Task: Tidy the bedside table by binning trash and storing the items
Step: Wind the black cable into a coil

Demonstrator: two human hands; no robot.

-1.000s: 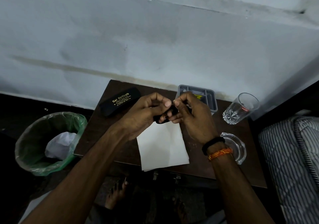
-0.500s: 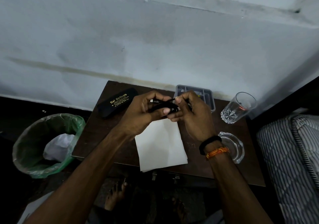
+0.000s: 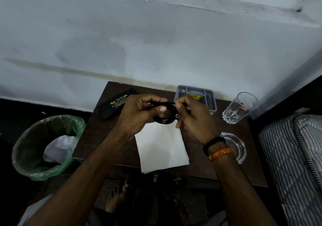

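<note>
Both hands hold a coiled black cable [image 3: 166, 117] above the dark wooden bedside table [image 3: 90, 138]. My left hand [image 3: 137, 114] grips the coil, thumb pressed on it, with a plug end poking out by the fingers. My right hand [image 3: 193, 119] pinches the cable's other side between thumb and fingertips. A white paper napkin [image 3: 162, 147] lies flat below the hands. At the table's back left lies a black glasses case [image 3: 113, 105] with gold lettering. A grey compartment tray [image 3: 209, 95] sits at the back, partly hidden by my right hand.
A bin with a green liner [image 3: 41, 147] stands on the floor left of the table, with crumpled white paper inside. A drinking glass [image 3: 238, 109] stands at the back right and a glass ashtray [image 3: 238, 147] near my right wrist. A striped mattress [image 3: 292, 156] lies to the right.
The hands have spread slightly, and the coiled cable now shows more plainly between them. My left thumb now presses on the coil.
</note>
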